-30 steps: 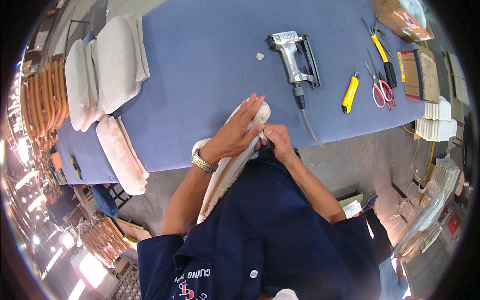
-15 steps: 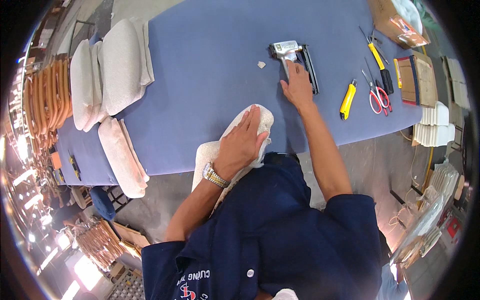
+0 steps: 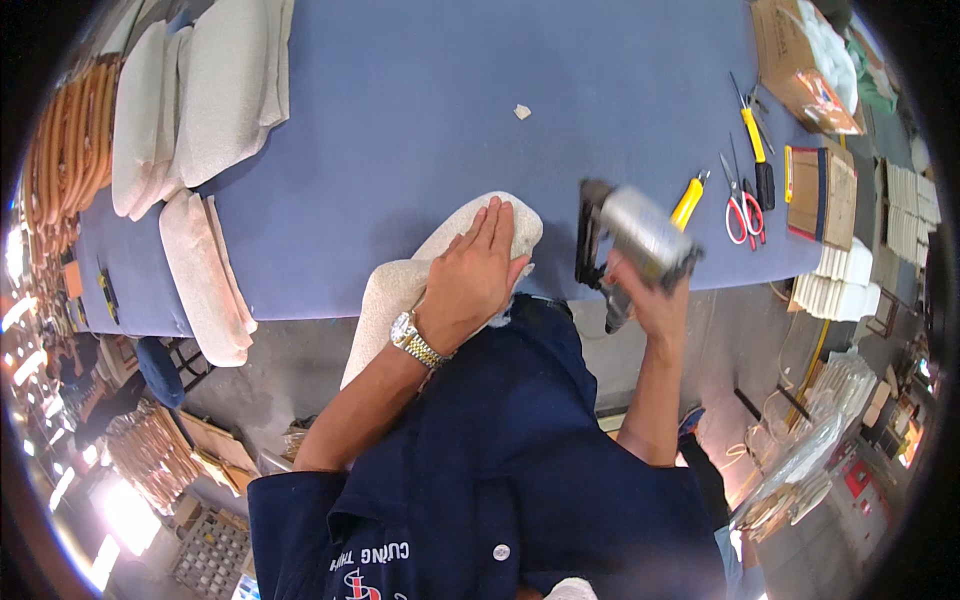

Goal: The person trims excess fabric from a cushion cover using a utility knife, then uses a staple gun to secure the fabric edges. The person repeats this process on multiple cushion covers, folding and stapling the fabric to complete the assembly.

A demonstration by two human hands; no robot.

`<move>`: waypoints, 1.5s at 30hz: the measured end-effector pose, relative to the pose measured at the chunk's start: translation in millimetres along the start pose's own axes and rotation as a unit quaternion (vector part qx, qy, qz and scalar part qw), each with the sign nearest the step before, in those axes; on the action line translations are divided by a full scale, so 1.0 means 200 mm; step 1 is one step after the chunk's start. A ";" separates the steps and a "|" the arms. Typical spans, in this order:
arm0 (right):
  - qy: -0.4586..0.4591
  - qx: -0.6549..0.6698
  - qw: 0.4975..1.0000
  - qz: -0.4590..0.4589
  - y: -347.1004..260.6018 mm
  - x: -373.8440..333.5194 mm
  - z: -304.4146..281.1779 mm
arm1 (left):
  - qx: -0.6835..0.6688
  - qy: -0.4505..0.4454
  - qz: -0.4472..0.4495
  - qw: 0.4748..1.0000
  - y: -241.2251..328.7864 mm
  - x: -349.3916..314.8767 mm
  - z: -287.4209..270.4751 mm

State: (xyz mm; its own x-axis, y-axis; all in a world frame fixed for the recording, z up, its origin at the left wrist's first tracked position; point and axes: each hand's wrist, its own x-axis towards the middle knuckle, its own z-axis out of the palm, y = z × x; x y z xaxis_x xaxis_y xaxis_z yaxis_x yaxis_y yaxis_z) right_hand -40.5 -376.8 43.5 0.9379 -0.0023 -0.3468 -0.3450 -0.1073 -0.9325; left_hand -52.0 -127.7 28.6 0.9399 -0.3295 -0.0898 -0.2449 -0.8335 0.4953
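Head view: the cream fabric-covered cushion [image 3: 430, 270] lies half on the near edge of the blue surface [image 3: 400, 110], its lower part hanging over toward the person's body. The left hand [image 3: 470, 275] lies flat on the cushion, fingers stretched out and close together, pinning it down rather than gripping it. Just right of the cushion, the right hand [image 3: 645, 295] has its fingers wrapped around the handle of a staple gun [image 3: 630, 245], lifted off the surface and blurred with motion, so the exact grip cannot be told. The step in hand looks like bringing the gun in to fasten the cover; the next move would call for setting its nose against the cushion's edge while the left hand keeps the fabric taut and clear of the nose. Further right of the cushion lie a yellow cutter [image 3: 687, 200], red scissors [image 3: 742, 205] and a yellow screwdriver [image 3: 752, 135]. Well left of it, more cream cushions [image 3: 200, 90] are stacked on the surface.
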 end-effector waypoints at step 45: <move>-0.110 -0.173 0.974 -0.100 -0.02 -0.10 0.26 | -0.069 -0.001 -0.034 0.997 -0.05 0.03 -0.03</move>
State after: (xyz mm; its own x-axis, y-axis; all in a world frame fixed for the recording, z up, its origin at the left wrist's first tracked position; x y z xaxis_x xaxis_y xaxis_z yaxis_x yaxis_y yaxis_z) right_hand -60.7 -325.2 48.7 0.9419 0.2618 -0.2105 -0.0881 -0.4121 -0.9069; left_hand -42.1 -119.5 27.6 0.9525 -0.2757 -0.1296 -0.1451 -0.7846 0.6028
